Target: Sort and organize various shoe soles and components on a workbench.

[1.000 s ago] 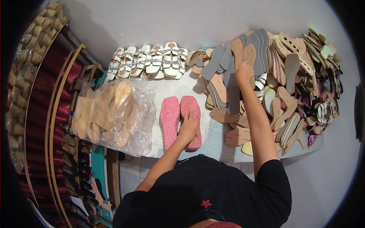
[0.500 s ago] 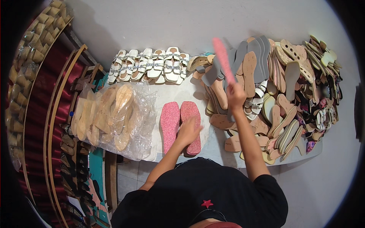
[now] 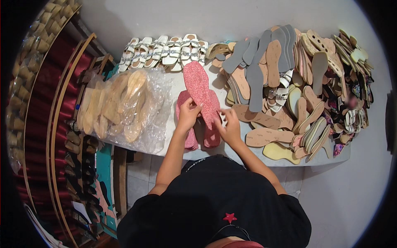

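Note:
A pink patterned shoe insole (image 3: pixel 196 80) is raised at a slant above the table in both my hands. My left hand (image 3: pixel 189 115) is closed on its left edge around the middle, thumb on top. At the lower right end, my right hand (image 3: pixel 230 127) has its thumb and fingertips at the edge, the other fingers partly hidden. Under it lie two pink stacks of the same shape, the left stack (image 3: pixel 191 140) and the right stack (image 3: pixel 212 139), both partly covered by the raised insole and my hands.
White strapped sandals (image 3: pixel 170 53) line the wall side. A clear plastic bag of wooden shoe forms (image 3: pixel 120 105) lies left. Grey and tan insoles (image 3: pixel 273 62) pile up right, with loose tan insoles (image 3: pixel 269 137) and a yellow insole (image 3: pixel 281 153) near the front edge.
My right hand has brought the pink insole from over the right-hand pile to above the pink stacks. My left hand has left the right stack and taken the insole's left edge.

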Available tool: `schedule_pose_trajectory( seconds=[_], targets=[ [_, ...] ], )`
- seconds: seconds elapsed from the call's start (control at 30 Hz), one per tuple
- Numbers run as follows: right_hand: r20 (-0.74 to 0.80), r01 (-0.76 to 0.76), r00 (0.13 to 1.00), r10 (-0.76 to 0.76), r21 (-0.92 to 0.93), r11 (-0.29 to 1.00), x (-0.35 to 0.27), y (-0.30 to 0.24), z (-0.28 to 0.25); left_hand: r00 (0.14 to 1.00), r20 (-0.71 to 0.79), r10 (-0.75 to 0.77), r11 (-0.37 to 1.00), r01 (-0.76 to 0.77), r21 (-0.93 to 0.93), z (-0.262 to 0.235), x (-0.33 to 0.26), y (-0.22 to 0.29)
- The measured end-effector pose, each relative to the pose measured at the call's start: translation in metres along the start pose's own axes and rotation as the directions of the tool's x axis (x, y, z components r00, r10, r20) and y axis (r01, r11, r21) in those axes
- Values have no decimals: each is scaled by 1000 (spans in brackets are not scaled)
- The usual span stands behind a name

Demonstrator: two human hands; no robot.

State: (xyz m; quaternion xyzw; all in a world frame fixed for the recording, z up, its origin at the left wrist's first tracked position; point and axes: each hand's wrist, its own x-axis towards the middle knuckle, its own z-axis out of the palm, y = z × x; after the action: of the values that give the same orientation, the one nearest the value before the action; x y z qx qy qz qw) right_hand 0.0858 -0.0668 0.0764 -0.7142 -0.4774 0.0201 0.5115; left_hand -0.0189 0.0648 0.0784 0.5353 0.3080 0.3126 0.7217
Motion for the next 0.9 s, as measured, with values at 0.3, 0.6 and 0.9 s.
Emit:
schedule_pose_trajectory(
  seconds=[0.3,0.6,0.9],
  targets=[
    [458,-246,864,211,16,969,-5,-3,61,984,-178,14,936,50,349,-51,-34,-11],
    [427,-255,873,235,-11,967,-18,-6,82,986,-159,53,778,59,626,-84,-29,-45],
    [380,-249,894,237,-17,968,-24,-7,87,987,-90,132,685,-25,728,-87,-31,-48]
  ],
)
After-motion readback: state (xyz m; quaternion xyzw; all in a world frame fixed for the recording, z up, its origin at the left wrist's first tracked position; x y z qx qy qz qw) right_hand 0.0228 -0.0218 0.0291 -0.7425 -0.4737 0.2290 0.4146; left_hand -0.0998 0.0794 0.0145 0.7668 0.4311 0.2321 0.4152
